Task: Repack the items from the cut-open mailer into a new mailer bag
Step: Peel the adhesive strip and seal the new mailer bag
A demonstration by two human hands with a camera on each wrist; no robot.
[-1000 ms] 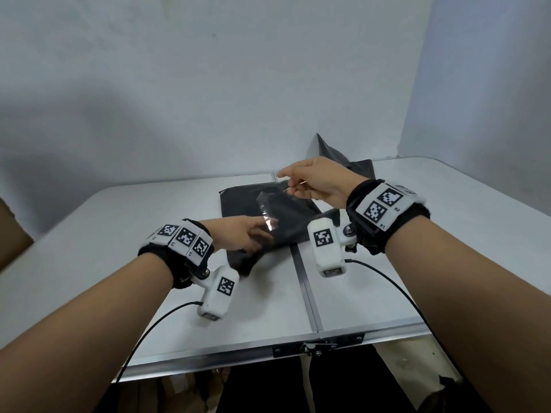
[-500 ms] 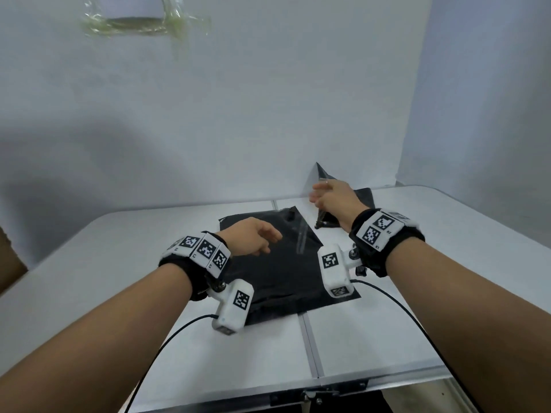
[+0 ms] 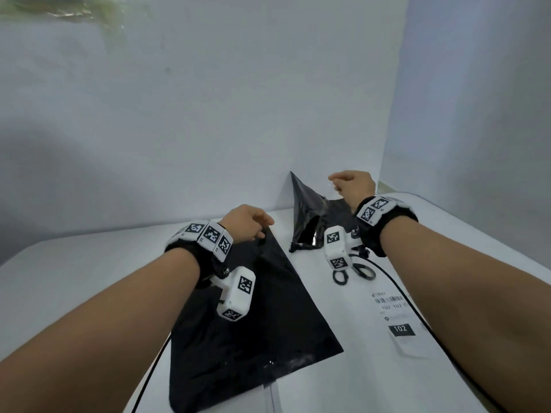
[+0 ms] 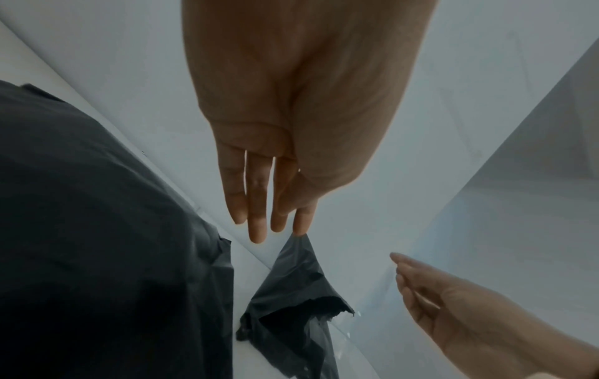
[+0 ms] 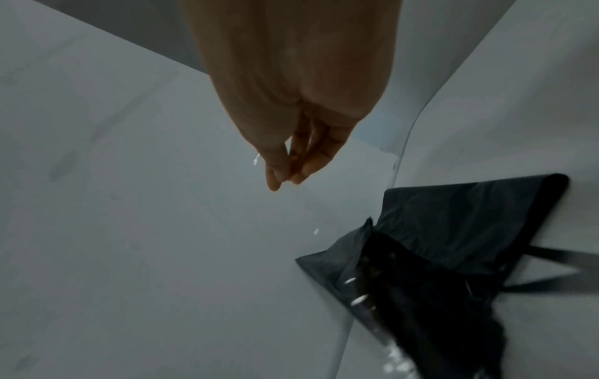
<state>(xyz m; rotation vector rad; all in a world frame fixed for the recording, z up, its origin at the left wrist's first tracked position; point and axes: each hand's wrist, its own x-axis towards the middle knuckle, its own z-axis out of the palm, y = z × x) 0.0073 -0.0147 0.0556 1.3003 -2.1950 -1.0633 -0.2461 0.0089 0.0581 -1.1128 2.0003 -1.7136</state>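
Flat mailer lies on table, under and behind left hand; its far corner sits right at the left fingertips. Cut-open mailer stands crumpled just beyond and right of those fingertips, below right hand, right of its fingertips in the wrist view. Scissors lie behind right hand, under the wrist. Label sheet lies nearer still, right of flat mailer.

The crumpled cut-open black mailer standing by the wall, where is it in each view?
Head: crumpled cut-open black mailer centre, at the wall.
Left wrist: bottom centre, beyond the left hand.
Right wrist: lower right.
Shared landmark: right hand, beside it in every view.
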